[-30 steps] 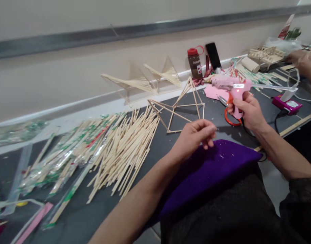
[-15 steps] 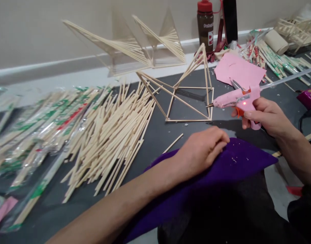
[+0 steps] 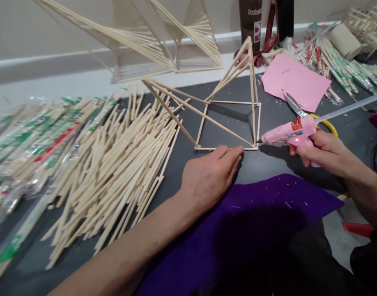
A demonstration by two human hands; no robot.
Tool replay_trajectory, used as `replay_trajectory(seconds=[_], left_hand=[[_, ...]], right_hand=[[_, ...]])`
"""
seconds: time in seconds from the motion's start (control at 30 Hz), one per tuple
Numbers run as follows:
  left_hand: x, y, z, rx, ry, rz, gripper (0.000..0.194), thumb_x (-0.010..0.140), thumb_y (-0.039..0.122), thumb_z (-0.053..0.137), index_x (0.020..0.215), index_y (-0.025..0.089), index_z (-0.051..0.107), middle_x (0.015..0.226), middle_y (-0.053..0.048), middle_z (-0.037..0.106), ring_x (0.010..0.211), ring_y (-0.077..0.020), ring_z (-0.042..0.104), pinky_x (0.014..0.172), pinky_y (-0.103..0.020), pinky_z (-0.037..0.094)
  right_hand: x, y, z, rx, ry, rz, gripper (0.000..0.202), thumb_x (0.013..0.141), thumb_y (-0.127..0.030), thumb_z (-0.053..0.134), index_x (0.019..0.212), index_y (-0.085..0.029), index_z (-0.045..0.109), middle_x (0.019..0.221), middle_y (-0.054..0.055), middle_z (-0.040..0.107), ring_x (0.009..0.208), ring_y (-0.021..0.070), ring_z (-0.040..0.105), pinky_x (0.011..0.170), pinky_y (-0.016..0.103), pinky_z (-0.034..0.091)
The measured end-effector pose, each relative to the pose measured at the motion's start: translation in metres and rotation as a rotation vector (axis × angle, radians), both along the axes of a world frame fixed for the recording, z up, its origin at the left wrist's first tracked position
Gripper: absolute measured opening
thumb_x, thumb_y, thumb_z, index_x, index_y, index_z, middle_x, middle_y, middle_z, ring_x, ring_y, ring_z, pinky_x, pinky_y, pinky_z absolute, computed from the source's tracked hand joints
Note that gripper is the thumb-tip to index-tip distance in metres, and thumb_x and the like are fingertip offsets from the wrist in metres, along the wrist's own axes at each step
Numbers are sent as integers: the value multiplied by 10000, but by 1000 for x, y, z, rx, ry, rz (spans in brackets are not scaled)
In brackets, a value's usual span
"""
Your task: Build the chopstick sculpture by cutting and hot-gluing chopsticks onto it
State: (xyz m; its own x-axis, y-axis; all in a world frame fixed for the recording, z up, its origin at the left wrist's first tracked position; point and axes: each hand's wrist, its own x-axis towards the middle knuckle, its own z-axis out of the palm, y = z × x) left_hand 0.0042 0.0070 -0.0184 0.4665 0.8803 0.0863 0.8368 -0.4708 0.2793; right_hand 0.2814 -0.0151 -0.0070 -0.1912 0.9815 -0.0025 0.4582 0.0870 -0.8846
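And here is the right hand [image 3: 328, 150], fingers wrapped firmly round the handle of a pink glue gun [image 3: 288, 132], a small red light glowing on its side and a clear rod [image 3: 348, 108] running out of the back. The left hand [image 3: 208, 172] lies low, palm down, fingers stretched out together, their tips right at the front base stick of a wooden stick frame [image 3: 207, 148]; the thumb is hidden, so whether it pinches the stick or merely rests there, one cannot tell.

The nozzle meets the frame's front right corner, touching or just beside it. The frame stands on the dark table [image 3: 173, 172], ahead of both hands: a four-sided base, slim pale sticks slanting up to two raised points, one at the left, one at the right, with a few sticks fanned beneath the right peak.

To its left spreads a loose pile of sticks [image 3: 120, 172]; beyond the gun, scissors [image 3: 295, 105] lie against a pink sheet [image 3: 299, 80].
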Motion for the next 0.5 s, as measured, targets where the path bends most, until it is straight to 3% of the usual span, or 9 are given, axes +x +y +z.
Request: replay_trajectory(seconds=[0.2,0.5], left_hand=[[4,1,-8,50,118,-39,361,949,258,451,1240,264,665,952,-88,711,711,-198,650,478,-279,312],[4,0,-13,141,208,-97,354,960,194,453,1255,223,648,939,-66,716,710,-180,645,456,-283,307]], right_hand=[[0,-2,-3,91,-164,26,324,881,-432,564,632,-225,571,531,21,576,470,143,506,449,294,354],[0,-6,-2,313,-434,59,402,924,-403,499,569,-216,502,499,-8,488,450,128,444,420,274,331]])
